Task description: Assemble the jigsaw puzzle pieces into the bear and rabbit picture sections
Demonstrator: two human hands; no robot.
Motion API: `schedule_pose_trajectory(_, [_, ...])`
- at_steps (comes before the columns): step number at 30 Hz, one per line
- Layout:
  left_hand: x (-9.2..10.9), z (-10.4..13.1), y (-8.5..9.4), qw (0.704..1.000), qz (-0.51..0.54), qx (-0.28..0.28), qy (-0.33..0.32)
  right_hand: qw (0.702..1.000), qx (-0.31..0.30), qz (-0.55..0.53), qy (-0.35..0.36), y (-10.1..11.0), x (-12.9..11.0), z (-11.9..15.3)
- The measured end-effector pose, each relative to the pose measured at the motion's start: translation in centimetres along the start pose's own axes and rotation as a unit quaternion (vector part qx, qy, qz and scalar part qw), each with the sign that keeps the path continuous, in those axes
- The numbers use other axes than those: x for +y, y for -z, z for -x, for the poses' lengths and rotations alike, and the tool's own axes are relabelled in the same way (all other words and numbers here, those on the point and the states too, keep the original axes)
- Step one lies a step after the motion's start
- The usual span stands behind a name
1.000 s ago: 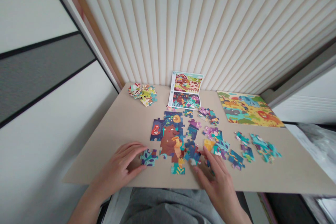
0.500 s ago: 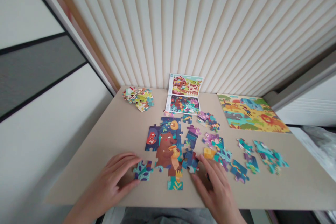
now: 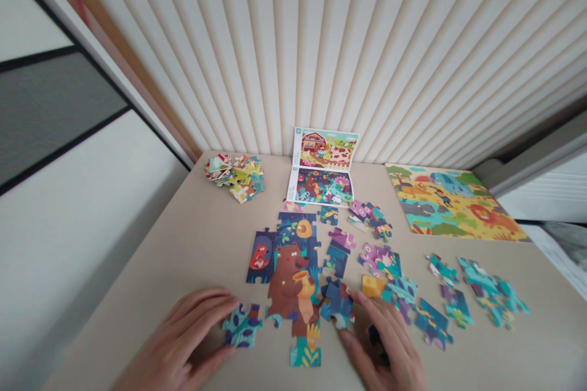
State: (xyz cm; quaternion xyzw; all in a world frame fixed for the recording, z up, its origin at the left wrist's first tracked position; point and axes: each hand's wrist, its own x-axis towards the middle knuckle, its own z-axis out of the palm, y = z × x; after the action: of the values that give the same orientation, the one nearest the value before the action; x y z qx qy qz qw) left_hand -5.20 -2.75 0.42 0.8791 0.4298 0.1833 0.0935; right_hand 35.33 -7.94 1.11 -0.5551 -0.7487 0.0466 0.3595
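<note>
Bearing bear puzzle (image 3: 290, 293): table (image 3: 195, 247) | touching teal piece (image 3: 244, 326): left grip (image 3: 181, 336)

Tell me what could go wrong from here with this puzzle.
The right hand, at the dark blue piece beside the bear section, might push too hard and loosen its joints. The left hand could nudge the leaf-patterned piece askew. The yellow piece, near the right fingers, might get knocked.

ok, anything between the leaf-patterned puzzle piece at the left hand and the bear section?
Nothing visible: only a narrow strip of tabletop separates the leaf-patterned puzzle piece at the left hand from the bear section.
</note>
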Motion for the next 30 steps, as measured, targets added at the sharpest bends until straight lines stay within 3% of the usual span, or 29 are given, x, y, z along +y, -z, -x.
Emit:
schedule_pose_trajectory(11, [-0.2, 0.5, 0.0, 1.0, 0.006, -0.007, -0.005, 1.0, 0.007, 0.003, -0.008, -0.1, 0.5, 0.2])
schedule_pose_trajectory(30, [1.1, -0.8, 0.8, 0.999, 0.027, -0.012, 0.017, 0.999, -0.006, -0.026, -0.044, 0.1, -0.1, 0.1])
